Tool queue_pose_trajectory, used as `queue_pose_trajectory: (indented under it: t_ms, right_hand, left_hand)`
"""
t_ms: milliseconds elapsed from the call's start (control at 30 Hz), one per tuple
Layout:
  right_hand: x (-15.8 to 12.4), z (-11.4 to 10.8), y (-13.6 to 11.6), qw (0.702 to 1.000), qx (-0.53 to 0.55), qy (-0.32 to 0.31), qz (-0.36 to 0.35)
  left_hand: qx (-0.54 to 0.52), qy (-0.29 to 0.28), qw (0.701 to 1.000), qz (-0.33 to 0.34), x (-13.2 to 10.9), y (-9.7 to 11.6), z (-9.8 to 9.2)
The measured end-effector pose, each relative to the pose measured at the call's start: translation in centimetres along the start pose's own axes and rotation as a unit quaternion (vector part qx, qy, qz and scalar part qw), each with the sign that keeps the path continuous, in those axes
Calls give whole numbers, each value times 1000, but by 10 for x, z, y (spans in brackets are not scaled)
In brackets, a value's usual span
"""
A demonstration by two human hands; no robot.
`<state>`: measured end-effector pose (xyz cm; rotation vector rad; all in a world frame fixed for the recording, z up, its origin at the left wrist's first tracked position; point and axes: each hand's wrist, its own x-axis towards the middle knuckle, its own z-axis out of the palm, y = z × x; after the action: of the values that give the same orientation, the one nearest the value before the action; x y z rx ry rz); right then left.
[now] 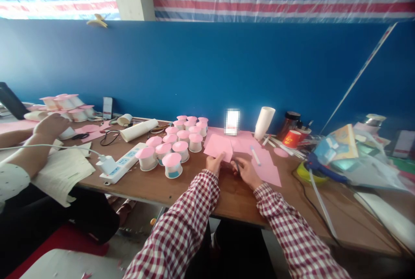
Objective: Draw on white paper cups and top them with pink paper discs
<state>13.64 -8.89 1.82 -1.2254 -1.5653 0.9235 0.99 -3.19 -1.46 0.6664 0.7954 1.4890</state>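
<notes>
My left hand point(215, 164) pinches the near edge of a sheet of pink paper point(218, 147), held just above the brown table. Close beside it, my right hand point(247, 171) is closed around scissors point(238, 167); only a dark part of them shows between the fingers. Whether the blades touch the paper cannot be made out. More pink sheets point(270, 174) lie behind and to the right of my hands, with a white-and-blue pen point(255, 156) on top. To the left stand several upturned paper cups point(173, 171), each topped with a pink paper disc point(171, 159).
A white power strip point(125, 164) and a stack of cups lying down point(139, 130) are on the left, near a co-worker's arm point(48, 132). A tall cup stack point(264, 123), a red cup point(291, 139), a jar point(289, 122) and a plastic bag point(366, 162) stand to the right.
</notes>
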Motion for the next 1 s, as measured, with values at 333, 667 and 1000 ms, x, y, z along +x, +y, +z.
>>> queue_pose_trajectory:
  t_ms: [333,667,1000]
  right_hand:
    - [-1,0,0,1000,-1,2,2]
    - [2,0,4,1000,14,-4,7]
    - [0,-2,-2,1000,15,-5,21]
  left_hand:
    - [12,9,1000,5,0,0,0]
    - [30,16,999,5,0,1,-1]
    - [53,12,999,6,-3,1,-2]
